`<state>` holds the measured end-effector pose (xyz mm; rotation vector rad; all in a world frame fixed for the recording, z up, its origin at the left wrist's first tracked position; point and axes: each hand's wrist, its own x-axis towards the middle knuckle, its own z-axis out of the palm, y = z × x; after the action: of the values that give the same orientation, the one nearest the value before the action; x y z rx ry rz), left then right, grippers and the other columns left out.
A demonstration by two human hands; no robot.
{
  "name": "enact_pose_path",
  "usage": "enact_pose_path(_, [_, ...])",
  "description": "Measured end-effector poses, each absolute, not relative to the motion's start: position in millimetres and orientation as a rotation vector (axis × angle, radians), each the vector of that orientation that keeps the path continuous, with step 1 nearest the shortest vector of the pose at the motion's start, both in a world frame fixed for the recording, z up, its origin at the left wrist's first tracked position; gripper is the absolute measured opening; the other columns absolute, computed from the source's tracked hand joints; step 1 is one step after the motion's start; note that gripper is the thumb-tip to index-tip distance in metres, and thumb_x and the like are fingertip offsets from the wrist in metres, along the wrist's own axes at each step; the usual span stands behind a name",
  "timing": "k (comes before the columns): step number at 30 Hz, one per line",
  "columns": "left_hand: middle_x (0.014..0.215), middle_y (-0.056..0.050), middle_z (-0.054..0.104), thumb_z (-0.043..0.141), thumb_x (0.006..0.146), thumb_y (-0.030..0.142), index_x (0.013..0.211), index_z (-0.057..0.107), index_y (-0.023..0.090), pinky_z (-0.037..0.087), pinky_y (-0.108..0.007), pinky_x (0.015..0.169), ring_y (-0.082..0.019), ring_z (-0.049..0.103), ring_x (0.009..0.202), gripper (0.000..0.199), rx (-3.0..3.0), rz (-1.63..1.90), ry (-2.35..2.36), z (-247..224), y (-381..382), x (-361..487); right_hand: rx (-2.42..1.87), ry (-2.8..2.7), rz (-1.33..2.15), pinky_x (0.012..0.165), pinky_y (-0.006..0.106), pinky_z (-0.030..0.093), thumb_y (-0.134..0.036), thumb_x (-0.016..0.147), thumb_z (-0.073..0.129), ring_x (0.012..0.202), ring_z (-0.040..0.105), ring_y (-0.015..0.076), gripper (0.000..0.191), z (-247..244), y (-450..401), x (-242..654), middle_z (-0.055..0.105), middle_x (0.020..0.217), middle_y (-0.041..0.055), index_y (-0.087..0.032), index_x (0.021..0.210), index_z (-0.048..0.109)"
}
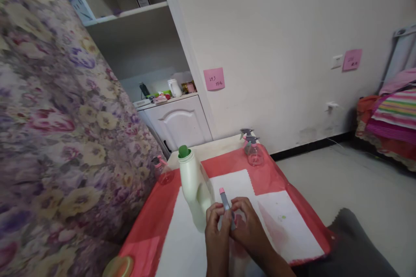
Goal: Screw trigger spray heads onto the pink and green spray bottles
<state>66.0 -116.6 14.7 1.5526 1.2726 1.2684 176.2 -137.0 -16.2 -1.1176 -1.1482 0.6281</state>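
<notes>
Both hands are together over the front of the table. My left hand (217,221) is closed, its fingertips on a grey trigger spray head (225,201) with a pink nozzle tip. From the other side, the bent fingers of my right hand (246,220) close on the same spray head, near a pink part. Fingers hide the rest of its body. Something clear shows faintly below the hands, but I cannot make out its shape. Just left of them stands a pale green jug (193,186) with a handle and a green piece (183,151) at its mouth.
White sheets (300,229) lie on the red table cover (221,160). Clear spray bottles (255,158) stand at the far right corner, and another spray bottle (165,175) at the left edge. A round yellowish object (118,266) is at the near left. A floral curtain (65,138) hangs left.
</notes>
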Motion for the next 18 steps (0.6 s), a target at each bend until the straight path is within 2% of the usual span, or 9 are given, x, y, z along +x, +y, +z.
enact_pose_path(3, [0.103,-0.009,0.059,0.06,0.075,0.066,0.074,0.064,0.02,0.045,-0.039,0.096,-0.027,0.057,0.104,0.046,1.569,1.26,1.263,15.2,-116.8,65.8,-0.985,-1.29,0.74,0.097,0.037,0.047,-0.024,0.082,0.064,0.109,0.059,0.0229,0.021,-14.0,-138.9,179.2,0.063,0.112,0.0072,-0.023,0.103,0.063])
enact_pose_path(6, [0.099,-0.008,0.059,0.061,0.075,0.064,0.073,0.064,0.02,0.046,-0.039,0.095,-0.027,0.058,0.102,0.045,1.59,1.268,1.262,16.3,-116.7,65.8,-0.994,-1.242,0.715,0.091,0.036,0.05,-0.027,0.083,0.062,0.101,0.061,0.0229,0.007,-13.5,-138.3,178.4,0.064,0.102,0.0063,-0.023,0.09,0.063])
enact_pose_path(8, [0.098,-0.008,0.06,0.061,0.076,0.064,0.072,0.064,0.02,0.046,-0.039,0.095,-0.027,0.058,0.102,0.044,1.598,1.274,1.262,17.5,-116.5,65.7,-1.08,-1.144,0.653,0.089,0.037,0.05,-0.024,0.076,0.068,0.098,0.061,0.0236,0.013,-14.7,-137.1,175.5,0.063,0.099,0.0055,-0.023,0.084,0.058])
enact_pose_path(10, [0.097,-0.007,0.061,0.061,0.075,0.064,0.071,0.064,0.02,0.045,-0.04,0.096,-0.027,0.059,0.101,0.044,1.605,1.278,1.261,18.6,-116.4,65.6,-1.109,-1.128,0.654,0.091,0.037,0.049,-0.019,0.07,0.071,0.101,0.06,0.0242,0.025,-15.1,-137.0,174.1,0.063,0.103,0.0056,-0.023,0.091,0.057])
enact_pose_path(13, [0.095,-0.007,0.062,0.062,0.074,0.065,0.072,0.065,0.02,0.046,-0.041,0.095,-0.027,0.06,0.099,0.045,1.599,1.289,1.252,18.9,-116.9,65.9,-1.0,-1.242,0.756,0.097,0.037,0.048,-0.022,0.078,0.065,0.108,0.059,0.023,0.026,-13.4,-138.9,176.3,0.062,0.113,0.0071,-0.024,0.104,0.059])
enact_pose_path(15, [0.096,-0.007,0.062,0.062,0.074,0.065,0.073,0.066,0.02,0.047,-0.04,0.094,-0.027,0.06,0.099,0.045,1.593,1.291,1.243,18.6,-117.9,66.5,-0.958,-1.267,0.775,0.096,0.036,0.049,-0.026,0.084,0.06,0.107,0.06,0.0225,0.015,-12.6,-139.5,177.8,0.064,0.11,0.0072,-0.024,0.098,0.062])
enact_pose_path(17, [0.098,-0.008,0.062,0.062,0.076,0.063,0.074,0.066,0.02,0.047,-0.04,0.094,-0.027,0.06,0.101,0.043,1.597,1.285,1.235,18.3,-118.8,66.8,-1.02,-1.201,0.703,0.091,0.037,0.05,-0.028,0.081,0.063,0.101,0.062,0.0238,0.007,-13.2,-138.6,177.4,0.065,0.102,0.0067,-0.023,0.086,0.061])
enact_pose_path(18, [0.098,-0.008,0.062,0.062,0.077,0.062,0.073,0.065,0.02,0.047,-0.039,0.094,-0.027,0.06,0.102,0.043,1.599,1.283,1.232,18.2,-119.0,66.8,-1.067,-1.157,0.654,0.088,0.037,0.051,-0.027,0.077,0.067,0.098,0.062,0.0245,0.01,-13.7,-138.0,176.7,0.064,0.099,0.0063,-0.023,0.082,0.059])
